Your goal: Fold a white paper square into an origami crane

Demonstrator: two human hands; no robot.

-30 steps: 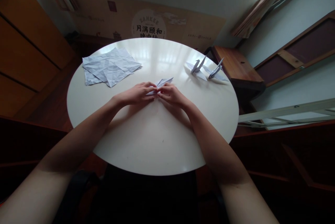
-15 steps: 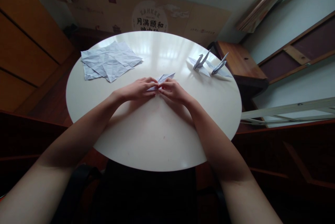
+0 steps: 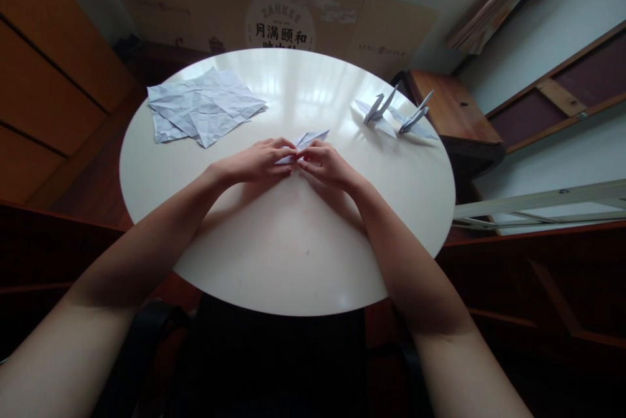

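A small piece of folded white paper [image 3: 312,138] lies between my hands near the middle of the round table. Its far end points up and to the right, and much of the rest is covered by fingers. My left hand [image 3: 264,160] is closed on its left part, fingertips pressing it down. From the other side, my right hand [image 3: 323,164] pinches it at the near edge, thumb and fingers together. The fingertips of both hands almost meet over the paper.
The white round table [image 3: 288,242] carries a stack of creased paper sheets [image 3: 205,108] at the back left. Two folded paper cranes stand at the back right, one crane [image 3: 376,113] left of the other crane [image 3: 415,119]. A wooden cabinet [image 3: 454,108] stands beyond them.
The view has shifted slightly, so the table sits a little higher. Both hands keep their grip on the folded paper, with only slight finger movement.
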